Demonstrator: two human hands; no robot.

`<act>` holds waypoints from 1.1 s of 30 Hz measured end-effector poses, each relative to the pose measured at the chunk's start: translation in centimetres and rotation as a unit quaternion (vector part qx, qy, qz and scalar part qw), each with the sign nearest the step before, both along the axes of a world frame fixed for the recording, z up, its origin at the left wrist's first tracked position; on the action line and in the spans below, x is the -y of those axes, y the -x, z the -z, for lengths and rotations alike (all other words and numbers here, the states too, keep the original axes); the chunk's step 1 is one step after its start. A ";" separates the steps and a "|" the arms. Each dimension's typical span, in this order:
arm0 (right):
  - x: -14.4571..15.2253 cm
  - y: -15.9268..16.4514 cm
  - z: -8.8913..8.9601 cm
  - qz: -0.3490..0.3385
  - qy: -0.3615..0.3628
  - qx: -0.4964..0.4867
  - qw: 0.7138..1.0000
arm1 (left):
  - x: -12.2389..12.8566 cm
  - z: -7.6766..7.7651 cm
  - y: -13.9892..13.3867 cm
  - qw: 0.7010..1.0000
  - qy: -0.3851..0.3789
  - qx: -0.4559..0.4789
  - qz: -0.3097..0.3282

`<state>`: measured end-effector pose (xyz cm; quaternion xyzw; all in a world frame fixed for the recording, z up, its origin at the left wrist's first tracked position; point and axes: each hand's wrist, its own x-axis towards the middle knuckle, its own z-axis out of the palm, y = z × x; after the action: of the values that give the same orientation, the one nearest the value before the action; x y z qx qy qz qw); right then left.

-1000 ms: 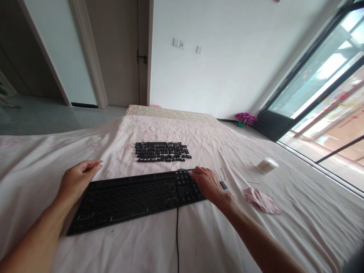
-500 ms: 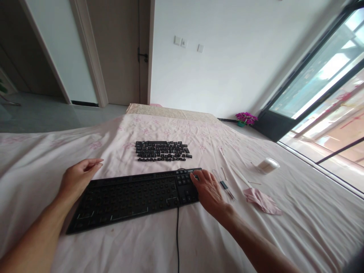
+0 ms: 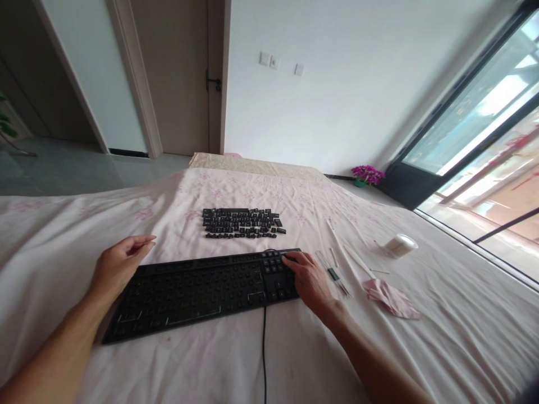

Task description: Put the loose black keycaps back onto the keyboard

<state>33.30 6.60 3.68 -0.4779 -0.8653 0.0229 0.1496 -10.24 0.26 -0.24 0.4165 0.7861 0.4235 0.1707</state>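
A black keyboard (image 3: 193, 292) lies tilted across the cloth, most of its main section without keycaps; keys sit on the number pad at its right. My right hand (image 3: 309, 278) is over the keyboard's right end, fingers bent down on the upper number-pad keys. Whether a loose key is under the fingertips is hidden. Just above the keyboard's left end is my left hand (image 3: 122, 261), thumb and fingers pinched together; anything between them is too small to make out. Beyond the keyboard, black keycaps (image 3: 240, 223) are laid out in rows.
Right of the keyboard lie a wire keycap puller (image 3: 334, 275), cotton swabs (image 3: 334, 257), a white stick-like handle (image 3: 360, 261) and a crumpled pink cloth (image 3: 391, 297). A clear round tub (image 3: 400, 246) stands farther right. The keyboard cable (image 3: 264, 353) runs toward me over the bedsheet (image 3: 202, 365).
The fingers of my right hand have drawn closer together over the number pad. My left hand keeps its pinch near the same spot. The whole view has shifted slightly.
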 end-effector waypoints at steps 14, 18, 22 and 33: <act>-2.6 0.0 1.9 0.052 -0.009 -0.025 0.998 | 4.8 -1.2 -4.6 0.986 -0.030 0.048 0.158; -4.2 -0.8 2.2 0.057 -0.021 -0.001 0.998 | 3.6 -1.4 -6.0 0.983 -0.039 0.029 0.176; -5.6 -2.1 2.1 0.049 -0.021 0.004 0.999 | 2.9 -1.5 -7.5 0.981 -0.042 0.018 0.186; -8.5 -1.5 -2.1 0.078 -0.006 -0.035 0.996 | 4.4 0.5 -5.0 0.989 -0.106 0.099 0.009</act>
<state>34.81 15.11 5.74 -0.5415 -0.8199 0.0225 0.1845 -5.19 -4.13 -0.75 0.3955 0.7122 0.5419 0.2065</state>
